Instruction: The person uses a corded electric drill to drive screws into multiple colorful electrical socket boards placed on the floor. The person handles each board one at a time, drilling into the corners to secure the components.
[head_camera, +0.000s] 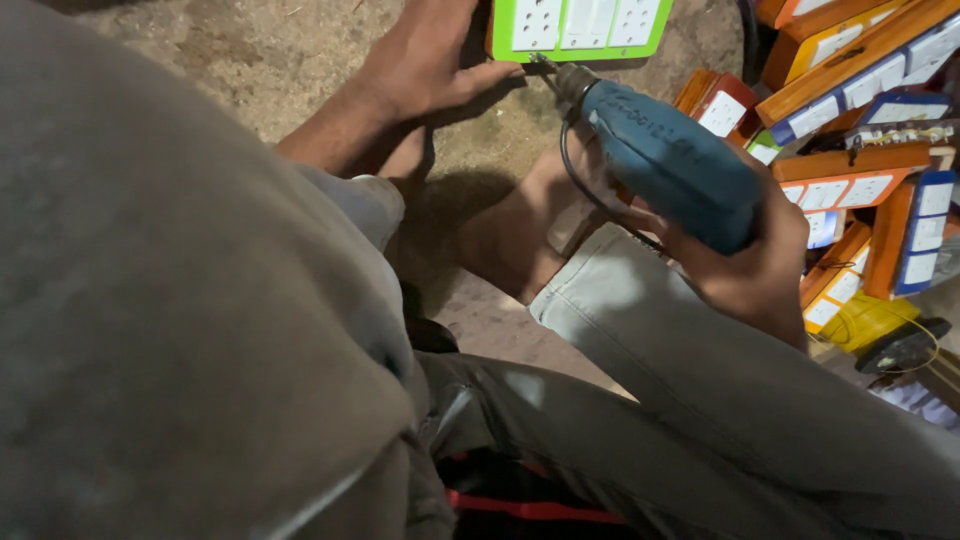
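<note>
My right hand (752, 268) grips a blue electric drill (668, 158) by its rear, with the chuck and bit pointing up-left at the lower edge of a green switch board (580, 48) that carries white sockets. My left hand (425, 62) lies flat on the sandy floor, its thumb stretched out and touching the board's lower left corner beside the drill bit. A black cord loops down from the drill over my bare foot (520, 225). My legs in light trousers fill the lower part of the view.
A heap of orange, blue and white switch boards (860, 120) is piled at the right. A yellow wire spool (868, 322) with a black part lies below the heap. Sandy ground (250, 60) stretches to the upper left.
</note>
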